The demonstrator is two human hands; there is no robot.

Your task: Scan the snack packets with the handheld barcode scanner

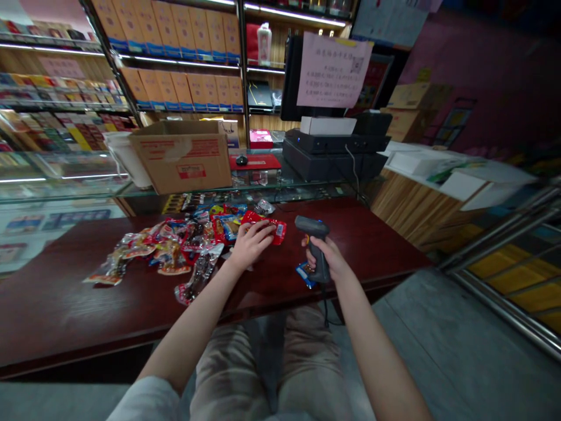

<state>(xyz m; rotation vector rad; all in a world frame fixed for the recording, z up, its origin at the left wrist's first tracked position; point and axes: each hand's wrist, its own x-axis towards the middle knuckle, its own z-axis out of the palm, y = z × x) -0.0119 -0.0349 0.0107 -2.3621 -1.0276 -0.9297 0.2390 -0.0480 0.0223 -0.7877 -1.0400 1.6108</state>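
My left hand (253, 242) is closed over a red snack packet (279, 232), its fingers lying across the wrapper at the right end of a pile. That pile of sealed snack packets (170, 248), in red, blue and clear wrappers, spreads leftward over the dark red table (56, 298). Wrapped round the grip of a dark grey barcode scanner (319, 254) is my right hand (331, 257). The scanner's head points left toward the red packet, and its cable hangs below the table edge. A small blue packet (305, 275) lies on the table just behind the scanner's handle.
Behind the table, a glass counter holds an open cardboard box (186, 158), a white cup-like container (127, 158), a mouse (241, 159) and a monitor (291, 82) with a pink notice. Boxed goods fill the shelves (179, 61). A metal railing (504, 298) stands at the right.
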